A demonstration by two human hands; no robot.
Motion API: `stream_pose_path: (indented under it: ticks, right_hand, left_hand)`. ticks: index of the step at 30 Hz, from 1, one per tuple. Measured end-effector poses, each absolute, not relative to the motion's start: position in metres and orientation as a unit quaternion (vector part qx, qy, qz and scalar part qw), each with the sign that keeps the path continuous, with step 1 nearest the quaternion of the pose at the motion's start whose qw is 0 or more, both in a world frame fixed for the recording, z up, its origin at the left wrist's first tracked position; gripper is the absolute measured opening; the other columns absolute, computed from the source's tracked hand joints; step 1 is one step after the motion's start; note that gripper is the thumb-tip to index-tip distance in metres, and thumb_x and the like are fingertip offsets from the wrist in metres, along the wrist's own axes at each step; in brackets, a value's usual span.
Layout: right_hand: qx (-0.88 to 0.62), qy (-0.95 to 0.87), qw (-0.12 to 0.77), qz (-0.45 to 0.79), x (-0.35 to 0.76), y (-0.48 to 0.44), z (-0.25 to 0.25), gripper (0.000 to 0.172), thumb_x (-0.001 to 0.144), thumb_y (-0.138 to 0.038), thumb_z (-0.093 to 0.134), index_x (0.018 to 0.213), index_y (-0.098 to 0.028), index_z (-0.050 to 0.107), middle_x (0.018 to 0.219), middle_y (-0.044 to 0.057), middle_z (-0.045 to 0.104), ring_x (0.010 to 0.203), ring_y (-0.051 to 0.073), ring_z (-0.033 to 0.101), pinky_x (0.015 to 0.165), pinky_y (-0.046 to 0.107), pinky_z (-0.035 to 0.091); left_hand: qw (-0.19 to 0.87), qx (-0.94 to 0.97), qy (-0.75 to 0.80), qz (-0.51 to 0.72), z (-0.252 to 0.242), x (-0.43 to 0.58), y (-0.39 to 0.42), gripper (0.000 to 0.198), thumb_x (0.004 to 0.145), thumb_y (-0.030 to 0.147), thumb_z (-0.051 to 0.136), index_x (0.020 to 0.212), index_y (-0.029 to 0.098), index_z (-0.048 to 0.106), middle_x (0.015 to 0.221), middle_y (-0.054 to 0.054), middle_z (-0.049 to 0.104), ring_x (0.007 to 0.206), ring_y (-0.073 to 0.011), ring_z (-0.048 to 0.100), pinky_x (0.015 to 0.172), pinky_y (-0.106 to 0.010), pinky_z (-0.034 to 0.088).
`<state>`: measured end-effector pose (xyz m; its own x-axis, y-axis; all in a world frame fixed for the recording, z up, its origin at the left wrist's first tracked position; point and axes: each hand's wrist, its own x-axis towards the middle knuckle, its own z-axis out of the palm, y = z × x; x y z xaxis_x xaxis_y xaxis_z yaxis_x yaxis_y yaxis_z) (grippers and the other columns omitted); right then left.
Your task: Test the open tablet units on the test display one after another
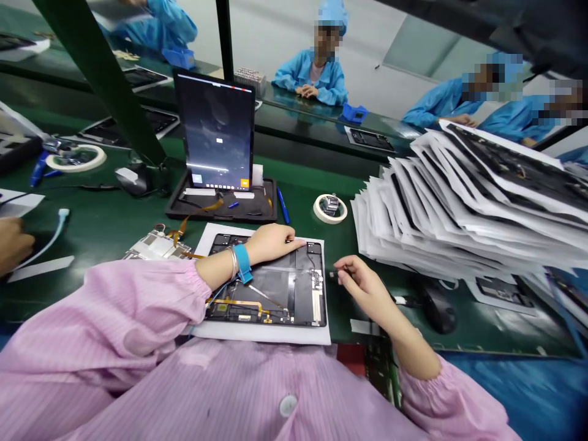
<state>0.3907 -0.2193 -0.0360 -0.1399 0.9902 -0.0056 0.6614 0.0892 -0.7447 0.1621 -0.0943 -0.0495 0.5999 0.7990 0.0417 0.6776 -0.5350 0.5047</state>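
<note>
An opened tablet (275, 288) lies on a white sheet (257, 334) in front of me, its black inside, orange flex cable and small boards showing. My left hand (273, 242) rests across its far edge, with one finger stretched toward the far right corner and the other fingers partly hidden. A blue wrist strap (242, 263) is round that wrist. Just off the tablet's right edge, my right hand (361, 285) is closed in a pinch on a small cable plug (334, 274) with a metal tip. The plug is apart from the tablet.
A lit screen (218, 135) stands upright in a black tray (266, 208). Right of it are a blue pen (283, 205), a tape roll (329, 209), a tall paper-layered stack (413, 208) and a black mouse (438, 306). Another person's hand (13, 245) is at far left.
</note>
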Motion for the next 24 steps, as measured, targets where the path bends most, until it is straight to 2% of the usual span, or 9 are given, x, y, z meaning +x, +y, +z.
stream_pose_path:
  ticks: [3,7,10,15,17,19,21,22,24]
  right_hand:
    - [-0.563,-0.587,0.283,0.508,0.387,-0.226,-0.032,0.022,0.091,-0.04,0.046,0.101,-0.02,0.044,0.072,-0.003,0.052,0.047,0.006,0.043,0.041,0.018,0.031]
    - [-0.547,-0.517,0.293,0.59,0.383,-0.222,-0.035,0.033,0.085,-0.046,0.055,0.1,-0.02,0.042,0.072,-0.003,0.052,0.043,0.004,0.038,0.035,0.013,0.02]
    - [-0.541,-0.501,0.3,0.605,0.381,-0.218,-0.038,0.035,0.084,-0.047,0.056,0.1,-0.02,0.041,0.072,-0.004,0.052,0.043,0.003,0.037,0.032,0.012,0.02]
    - [-0.536,-0.519,0.295,0.597,0.374,-0.217,-0.044,0.036,0.085,-0.047,0.053,0.104,-0.021,0.04,0.071,-0.004,0.052,0.043,0.006,0.04,0.033,0.015,0.031]
    - [-0.566,-0.566,0.283,0.529,0.373,-0.219,-0.043,0.036,0.085,-0.045,0.053,0.109,-0.02,0.042,0.076,-0.001,0.055,0.052,0.009,0.05,0.042,0.021,0.042]
    - [-0.606,-0.637,0.286,0.381,0.379,-0.223,-0.037,0.038,0.086,-0.042,0.054,0.114,-0.019,0.045,0.094,0.006,0.06,0.078,0.017,0.059,0.067,0.032,0.052]
    - [-0.641,-0.676,0.32,0.171,0.396,-0.231,-0.028,0.037,0.088,-0.039,0.052,0.118,-0.019,0.049,0.117,0.012,0.055,0.106,0.024,0.054,0.091,0.042,0.045]
    - [-0.659,-0.668,0.342,0.059,0.408,-0.237,-0.023,0.036,0.089,-0.038,0.05,0.119,-0.018,0.05,0.124,0.013,0.051,0.115,0.027,0.048,0.098,0.045,0.039]
    - [-0.697,-0.592,0.376,-0.151,0.439,-0.251,-0.015,0.034,0.089,-0.035,0.049,0.118,-0.016,0.053,0.126,0.015,0.05,0.12,0.031,0.044,0.102,0.048,0.034]
  left_hand:
    - [0.216,0.87,0.424,0.132,-0.05,0.163,-0.094,0.048,0.084,0.061,0.039,0.07,0.021,0.062,0.067,-0.003,0.064,0.061,-0.0176,0.055,0.054,-0.026,0.029]
    - [0.219,0.868,0.428,0.128,-0.049,0.163,-0.095,0.05,0.083,0.062,0.039,0.069,0.02,0.062,0.068,-0.003,0.065,0.061,-0.0173,0.056,0.053,-0.026,0.029]
    - [0.216,0.867,0.43,0.128,-0.049,0.163,-0.095,0.049,0.084,0.061,0.039,0.068,0.02,0.062,0.067,-0.003,0.065,0.061,-0.0176,0.056,0.053,-0.026,0.028]
    - [0.213,0.866,0.434,0.129,-0.049,0.163,-0.096,0.048,0.084,0.059,0.039,0.067,0.02,0.062,0.066,-0.003,0.064,0.06,-0.0174,0.055,0.053,-0.026,0.027]
    - [0.215,0.866,0.432,0.131,-0.049,0.163,-0.096,0.049,0.084,0.059,0.039,0.066,0.02,0.061,0.065,-0.003,0.064,0.06,-0.0172,0.054,0.052,-0.026,0.026]
    - [0.221,0.866,0.428,0.133,-0.049,0.163,-0.095,0.049,0.084,0.06,0.039,0.066,0.02,0.06,0.066,-0.003,0.064,0.06,-0.0172,0.055,0.052,-0.026,0.026]
    - [0.228,0.865,0.426,0.134,-0.049,0.163,-0.095,0.048,0.084,0.06,0.04,0.066,0.02,0.059,0.066,-0.003,0.064,0.061,-0.0173,0.055,0.052,-0.026,0.026]
    - [0.229,0.864,0.427,0.134,-0.048,0.162,-0.095,0.048,0.084,0.06,0.04,0.067,0.019,0.06,0.066,-0.003,0.064,0.061,-0.0173,0.056,0.051,-0.026,0.026]
    - [0.227,0.863,0.43,0.135,-0.047,0.162,-0.095,0.048,0.084,0.06,0.041,0.068,0.019,0.06,0.067,-0.003,0.065,0.062,-0.0176,0.057,0.052,-0.026,0.027]
